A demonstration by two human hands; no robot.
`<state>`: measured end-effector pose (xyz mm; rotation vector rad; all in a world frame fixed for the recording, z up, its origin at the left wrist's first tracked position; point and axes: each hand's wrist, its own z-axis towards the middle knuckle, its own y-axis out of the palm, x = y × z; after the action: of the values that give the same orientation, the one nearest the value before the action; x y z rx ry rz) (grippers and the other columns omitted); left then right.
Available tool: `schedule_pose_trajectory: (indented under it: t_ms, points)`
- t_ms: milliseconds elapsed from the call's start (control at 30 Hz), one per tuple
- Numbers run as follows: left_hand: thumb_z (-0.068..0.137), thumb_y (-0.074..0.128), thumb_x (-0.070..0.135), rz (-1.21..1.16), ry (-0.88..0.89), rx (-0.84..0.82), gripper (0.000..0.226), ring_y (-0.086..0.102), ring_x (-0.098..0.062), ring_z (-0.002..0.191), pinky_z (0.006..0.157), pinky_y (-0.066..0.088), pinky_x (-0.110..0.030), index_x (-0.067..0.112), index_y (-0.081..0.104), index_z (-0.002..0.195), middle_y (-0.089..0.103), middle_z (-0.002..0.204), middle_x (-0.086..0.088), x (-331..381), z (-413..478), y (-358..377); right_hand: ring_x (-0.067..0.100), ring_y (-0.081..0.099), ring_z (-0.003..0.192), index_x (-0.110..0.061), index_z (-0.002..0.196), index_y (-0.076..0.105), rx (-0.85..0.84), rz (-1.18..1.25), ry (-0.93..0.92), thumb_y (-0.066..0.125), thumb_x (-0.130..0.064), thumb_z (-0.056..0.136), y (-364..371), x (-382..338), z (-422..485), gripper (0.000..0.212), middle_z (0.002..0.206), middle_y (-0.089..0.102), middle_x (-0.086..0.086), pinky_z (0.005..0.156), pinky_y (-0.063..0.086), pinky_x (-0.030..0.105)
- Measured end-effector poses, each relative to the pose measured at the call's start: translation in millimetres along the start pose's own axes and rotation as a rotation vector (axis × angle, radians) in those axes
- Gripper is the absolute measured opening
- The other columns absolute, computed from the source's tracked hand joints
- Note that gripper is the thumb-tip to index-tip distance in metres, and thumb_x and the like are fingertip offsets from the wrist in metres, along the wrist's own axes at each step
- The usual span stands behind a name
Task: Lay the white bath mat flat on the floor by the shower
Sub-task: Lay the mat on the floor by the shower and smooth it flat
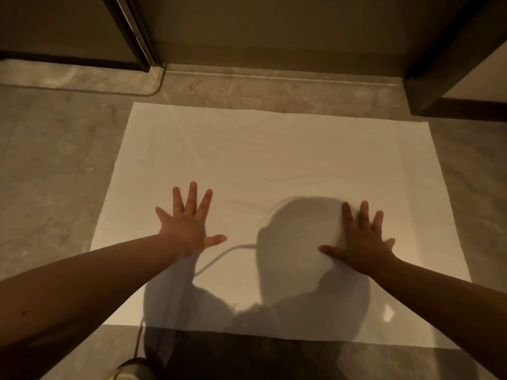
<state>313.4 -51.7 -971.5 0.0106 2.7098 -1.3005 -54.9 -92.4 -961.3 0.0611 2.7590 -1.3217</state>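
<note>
The white bath mat (274, 160) lies spread out on the grey stone floor, its far edge close to the shower threshold (274, 78). My left hand (189, 223) rests palm down on the mat's near left part, fingers spread. Palm down and fingers apart too, my right hand (362, 242) presses on the near right part. Neither hand holds anything. A shadow of my head and shoulders falls across the near half of the mat.
A glass shower door (137, 31) with a dark frame stands at the upper left. A dark cabinet or wall corner (450, 78) juts in at the upper right. A shoe tip (131, 370) shows at the bottom edge. Bare floor lies on both sides of the mat.
</note>
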Motion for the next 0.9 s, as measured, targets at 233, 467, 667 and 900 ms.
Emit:
schedule_pose_trajectory:
  t_ms: [233,467,667,900]
  points:
    - [0.069,0.024,0.089,0.013,0.001,-0.011,0.108,-0.026,-0.043,0.138,0.103,0.018,-0.070,0.030,-0.044,0.128,-0.042,0.147,-0.009,2.6,8.1,-9.8,0.038,-0.027,0.138,-0.034,0.142,-0.026,-0.026,0.024,0.015,0.051,-0.082,0.062,-9.2,-0.9,5.5,0.121,0.152,-0.032,0.003,0.103,0.011,0.073]
    - [0.070,0.027,0.088,-0.012,-0.001,-0.026,0.109,-0.026,-0.042,0.139,0.104,0.018,-0.070,0.030,-0.040,0.133,-0.041,0.148,-0.008,8.6,11.8,-17.5,0.038,-0.026,0.138,-0.037,0.142,-0.023,-0.031,0.018,0.011,0.051,-0.086,0.057,-16.2,5.7,16.8,0.123,0.153,-0.030,0.002,0.100,0.014,0.074]
    - [0.070,0.028,0.088,-0.019,-0.002,-0.033,0.109,-0.026,-0.043,0.139,0.104,0.018,-0.070,0.031,-0.042,0.131,-0.041,0.148,-0.008,12.9,14.5,-22.3,0.038,-0.026,0.138,-0.038,0.142,-0.021,-0.027,0.029,0.005,0.052,-0.086,0.056,-19.1,9.3,22.4,0.123,0.154,-0.029,0.002,0.100,0.013,0.075]
    - [0.071,0.028,0.087,-0.010,-0.004,-0.041,0.109,-0.026,-0.043,0.139,0.105,0.019,-0.069,0.029,-0.039,0.135,-0.041,0.148,-0.008,15.2,13.0,-25.8,0.039,-0.026,0.138,-0.036,0.143,-0.020,-0.017,0.021,0.002,0.054,-0.084,0.057,-19.8,11.4,26.1,0.123,0.154,-0.029,0.003,0.101,0.012,0.075]
